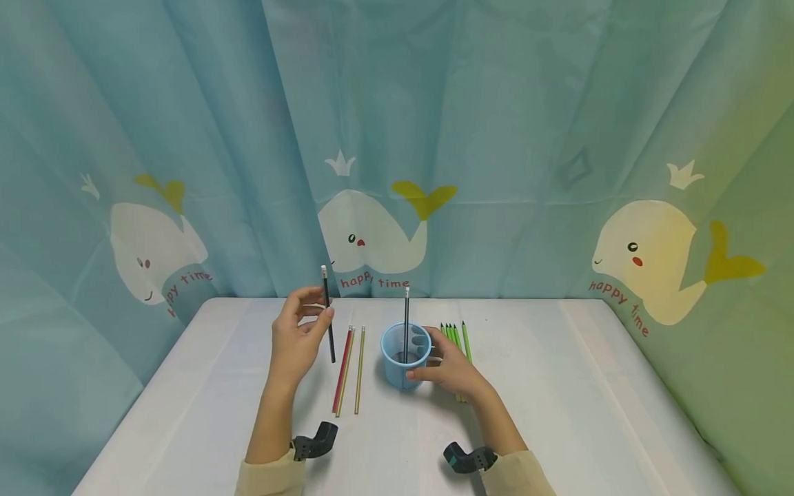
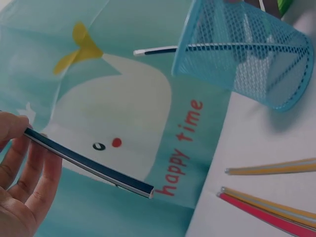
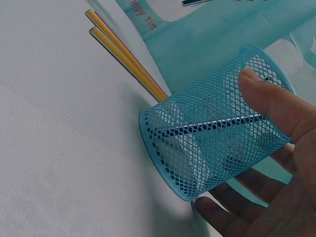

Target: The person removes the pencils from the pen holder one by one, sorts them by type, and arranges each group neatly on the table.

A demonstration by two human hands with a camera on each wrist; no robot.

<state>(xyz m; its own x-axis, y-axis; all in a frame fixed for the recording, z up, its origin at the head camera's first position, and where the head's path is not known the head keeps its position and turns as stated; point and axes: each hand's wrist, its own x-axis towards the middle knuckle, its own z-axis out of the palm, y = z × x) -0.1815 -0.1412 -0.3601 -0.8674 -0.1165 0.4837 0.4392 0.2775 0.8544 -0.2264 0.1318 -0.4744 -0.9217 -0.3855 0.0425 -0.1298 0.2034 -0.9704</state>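
My left hand (image 1: pixel 296 341) pinches a black pencil (image 1: pixel 331 339) between thumb and fingers, its white-tipped end up and its lower end above the table. In the left wrist view the same pencil (image 2: pixel 94 165) slants down from the fingertips. A light blue mesh pencil cup (image 1: pixel 397 375) stands in the middle, and my right hand (image 1: pixel 457 372) holds it from the right side. The thumb lies on the mesh of the cup (image 3: pixel 197 111) in the right wrist view, the fingers around the far side. Inside leans another black pencil (image 1: pixel 406 310) with a white tip.
Between the left hand and the cup lie a red pencil (image 1: pixel 342 372) and gold pencils (image 1: pixel 359 375). Several green pencils (image 1: pixel 466 342) lie right of the cup, partly behind the right hand. A whale-print curtain (image 1: pixel 509 172) hangs along the white table's (image 1: pixel 589 393) back edge.
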